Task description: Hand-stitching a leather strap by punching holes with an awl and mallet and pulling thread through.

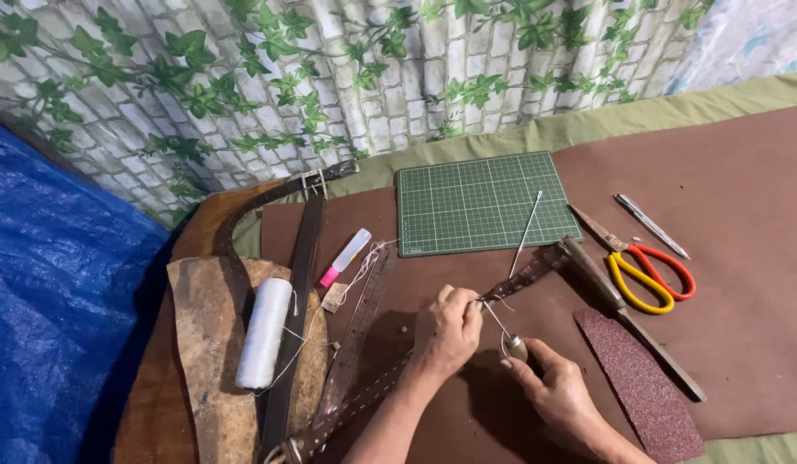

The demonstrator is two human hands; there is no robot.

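My left hand [451,331] pinches a long dark leather strap [527,277] that runs diagonally across the brown work surface, with a buckle end at the bottom [288,448]. My right hand [551,389] grips a small awl with a rounded handle [516,347], its thin metal point aimed up at the strap beside my left fingers. A white thread [361,273] trails from the strap area leftward to a white spool [264,332].
A green cutting mat [467,206] with a thin white stick lies behind. Scissors with red and yellow handles [648,273], a pen [649,225], a knife [631,314], sandpaper [643,382], a metal ruler [360,331], a pink-capped tube [345,257] and another belt [300,283] surround the hands.
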